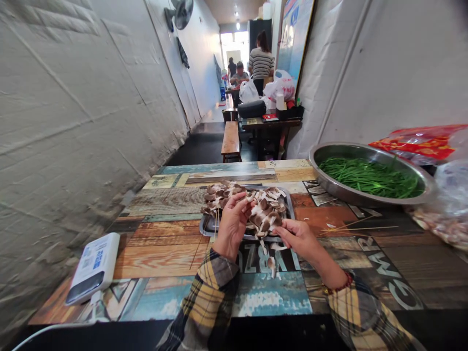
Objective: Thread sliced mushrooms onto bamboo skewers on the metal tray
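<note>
Brown-and-white oyster mushrooms (266,214) lie heaped on a shallow metal tray (291,204) in front of me. Over the tray, my left hand (234,225) is closed, its thumb and fingers pinching at a pale mushroom piece; the exact grip is partly hidden. My right hand (300,239) pinches the lower right edge of a mushroom cluster between thumb and fingers. Thin wooden skewers (216,225) show beside my left wrist, but I cannot tell whether that hand holds one. A small mushroom piece (271,267) lies on the table before the tray.
More thin skewers (360,229) lie on the table's right. Behind them stands a wide metal bowl (373,199) of green chives (369,176), beside plastic bags (453,185). A white device (93,267) with a cable sits at left. Further off are a bench (231,136) and several people.
</note>
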The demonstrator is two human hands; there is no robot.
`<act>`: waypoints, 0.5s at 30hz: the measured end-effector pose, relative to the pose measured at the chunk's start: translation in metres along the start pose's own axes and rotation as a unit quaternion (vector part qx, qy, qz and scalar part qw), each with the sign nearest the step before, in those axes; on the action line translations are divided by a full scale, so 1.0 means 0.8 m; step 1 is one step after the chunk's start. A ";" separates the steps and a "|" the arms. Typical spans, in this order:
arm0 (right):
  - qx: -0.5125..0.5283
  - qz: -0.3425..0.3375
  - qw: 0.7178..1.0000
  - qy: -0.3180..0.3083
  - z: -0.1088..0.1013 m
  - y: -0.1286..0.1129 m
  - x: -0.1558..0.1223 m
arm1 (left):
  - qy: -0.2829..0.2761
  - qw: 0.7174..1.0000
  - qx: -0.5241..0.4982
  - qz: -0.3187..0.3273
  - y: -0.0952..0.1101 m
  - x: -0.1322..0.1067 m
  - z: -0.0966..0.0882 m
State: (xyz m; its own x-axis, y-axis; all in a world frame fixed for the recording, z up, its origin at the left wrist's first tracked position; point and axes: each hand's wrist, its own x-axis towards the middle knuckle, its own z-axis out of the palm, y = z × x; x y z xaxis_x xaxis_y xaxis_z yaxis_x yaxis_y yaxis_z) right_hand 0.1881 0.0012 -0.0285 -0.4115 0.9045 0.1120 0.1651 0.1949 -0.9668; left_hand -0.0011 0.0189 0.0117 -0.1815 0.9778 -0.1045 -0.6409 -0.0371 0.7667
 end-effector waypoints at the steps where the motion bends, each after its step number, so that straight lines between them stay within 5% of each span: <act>1: -0.001 0.001 1.000 0.002 0.000 0.000 0.000 | -0.001 1.000 0.003 -0.001 0.000 0.000 0.001; 15: 0.005 0.020 1.000 0.023 0.002 -0.008 0.000 | 0.018 1.000 0.014 0.021 -0.006 -0.002 0.004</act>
State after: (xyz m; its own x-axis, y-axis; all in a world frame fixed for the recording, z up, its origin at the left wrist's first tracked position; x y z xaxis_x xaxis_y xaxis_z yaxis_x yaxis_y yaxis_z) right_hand 0.1853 -0.0005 -0.0231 -0.3623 0.9283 0.0838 0.1716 0.1548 -0.9729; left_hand 0.0043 0.0181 0.0101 -0.2344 0.9676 -0.0934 -0.6108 -0.0718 0.7885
